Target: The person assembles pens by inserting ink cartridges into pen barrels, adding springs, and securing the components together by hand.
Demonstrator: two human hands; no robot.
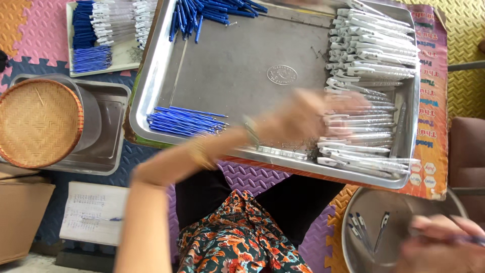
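At the far left a round woven basket (38, 123) sits on a clear tub inside a small steel tray (108, 126). At about eleven o'clock from it a white tray (124, 58) holds pen parts in blue and white, and at its five o'clock a written sheet of paper (93, 210) lies on the foam floor mat.

The big steel tray (237, 76) fills the middle. A bundle of blue refills (184, 122) lies along its near-left side, and more blue pen parts (212, 10) are heaped at its twelve o'clock edge.

The left arm comes in from the lower left, bent at the elbow, forearm slanting up toward two o'clock, with a bracelet at the wrist. The left hand (303, 119) is blurred, reaching over the tray with its fingers touching the stack of white pens (366, 96) that fills the tray's three o'clock side. I cannot tell whether it grips one or how far its fingers spread.

At five o'clock of the tray stands a round steel bowl (364, 202) with a few finished pens inside. The right hand (444, 242) hovers over its near-right rim, blurred, fingers pinched around a thin pen (470, 238).
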